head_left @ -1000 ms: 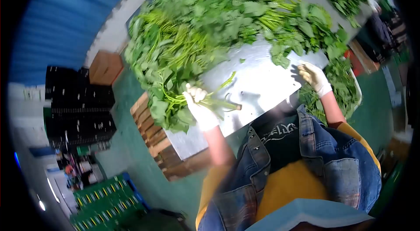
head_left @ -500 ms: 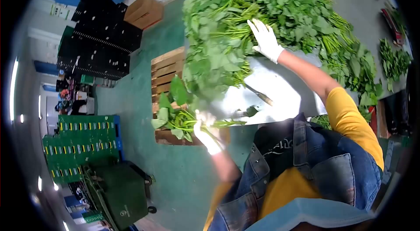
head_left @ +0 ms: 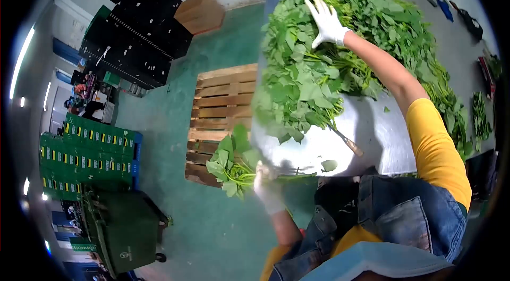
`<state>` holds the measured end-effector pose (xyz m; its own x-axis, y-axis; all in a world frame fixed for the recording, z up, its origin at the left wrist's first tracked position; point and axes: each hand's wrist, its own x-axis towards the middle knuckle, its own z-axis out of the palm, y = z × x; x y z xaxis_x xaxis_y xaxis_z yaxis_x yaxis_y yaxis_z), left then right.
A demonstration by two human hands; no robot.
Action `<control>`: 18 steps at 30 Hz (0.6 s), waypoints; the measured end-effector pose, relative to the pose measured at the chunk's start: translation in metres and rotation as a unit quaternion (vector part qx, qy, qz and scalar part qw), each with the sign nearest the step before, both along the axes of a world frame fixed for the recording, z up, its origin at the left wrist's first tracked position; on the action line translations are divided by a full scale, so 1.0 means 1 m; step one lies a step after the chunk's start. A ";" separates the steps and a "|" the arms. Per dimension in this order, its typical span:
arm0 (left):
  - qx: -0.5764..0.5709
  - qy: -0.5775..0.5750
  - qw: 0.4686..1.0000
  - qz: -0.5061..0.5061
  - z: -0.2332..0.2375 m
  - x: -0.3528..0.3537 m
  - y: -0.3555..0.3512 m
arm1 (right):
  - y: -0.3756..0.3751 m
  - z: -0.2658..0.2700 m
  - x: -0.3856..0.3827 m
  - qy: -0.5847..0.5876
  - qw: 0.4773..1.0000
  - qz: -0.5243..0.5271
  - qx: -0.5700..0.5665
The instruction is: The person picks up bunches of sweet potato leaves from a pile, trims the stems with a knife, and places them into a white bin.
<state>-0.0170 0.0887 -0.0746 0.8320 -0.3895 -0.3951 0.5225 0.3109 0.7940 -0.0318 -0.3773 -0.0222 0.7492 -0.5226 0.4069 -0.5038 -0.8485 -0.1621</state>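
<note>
My left hand, in a white glove and slightly blurred, is closed around the stems of a small bunch of leafy greens, held off the table's near left edge. The leaves point left and the stems trail right. My right hand, also gloved in white, lies with fingers spread on a large heap of leafy greens. A knife with a wooden handle rests on the metal table, its blade end by the heap's stems. One loose leaf lies near the table's front edge.
Beyond the table's left side, a wooden pallet lies on the green floor. Black crates, a cardboard box, green crates and a wheeled green bin stand further left. A smaller bunch of greens lies at the right.
My right hand has moved farther over the heap, and its fingers have spread. My left hand still holds its bunch beside the table. The whole view has shifted, showing more of the pallet.
</note>
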 end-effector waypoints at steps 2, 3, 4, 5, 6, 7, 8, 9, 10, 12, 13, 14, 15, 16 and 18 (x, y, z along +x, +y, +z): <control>-0.027 -0.008 0.999 -0.016 -0.020 0.010 0.003 | -0.001 0.015 0.029 0.046 0.998 0.047 -0.012; -0.042 -0.017 0.998 -0.036 -0.029 0.015 0.004 | 0.003 0.016 0.049 0.084 0.995 0.013 0.049; -0.050 -0.018 0.998 -0.032 -0.028 0.017 0.001 | 0.002 0.014 0.061 0.110 0.993 0.008 0.029; -0.052 0.022 0.998 -0.029 -0.024 0.018 0.001 | 0.003 0.009 0.070 0.154 0.987 -0.012 0.040; -0.052 0.062 0.996 -0.026 -0.024 0.019 0.002 | 0.000 0.000 0.078 0.197 0.978 -0.033 0.052; -0.062 0.054 0.996 -0.020 -0.039 0.021 0.008 | 0.000 -0.008 0.084 0.235 0.967 -0.069 0.070; -0.060 0.053 0.997 -0.020 -0.052 0.023 0.015 | 0.000 -0.018 0.090 0.264 0.958 -0.103 0.044; -0.047 0.043 0.998 -0.018 -0.064 0.022 0.022 | -0.003 -0.026 0.095 0.267 0.956 -0.115 0.037; -0.033 0.034 0.999 -0.015 -0.075 0.022 0.031 | -0.009 -0.035 0.100 0.272 0.954 -0.126 0.030; -0.070 0.043 0.997 -0.004 -0.098 0.027 0.046 | -0.010 -0.034 0.104 0.216 0.967 -0.126 0.044; -0.111 0.050 0.993 0.003 -0.106 0.028 0.052 | -0.014 -0.040 0.104 0.184 0.974 -0.116 0.058; -0.111 0.052 0.992 0.006 -0.087 0.027 0.050 | -0.011 -0.036 0.099 0.153 0.980 -0.106 0.072; -0.071 0.051 0.996 0.018 -0.062 0.025 0.045 | 0.002 -0.039 0.091 0.128 0.982 -0.102 -0.089; -0.032 0.050 0.998 0.027 -0.046 0.024 0.042 | 0.005 -0.033 0.083 0.084 0.990 -0.098 -0.061; -0.102 0.078 0.992 -0.004 -0.048 0.032 0.046 | 0.012 -0.030 0.065 0.059 0.992 -0.073 -0.087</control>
<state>0.0150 0.1352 -0.1225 0.7634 -0.4807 -0.4314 0.6374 0.4522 0.6239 0.0336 -0.3652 -0.0524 0.7183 -0.5593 0.4137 -0.6306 -0.7747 0.0476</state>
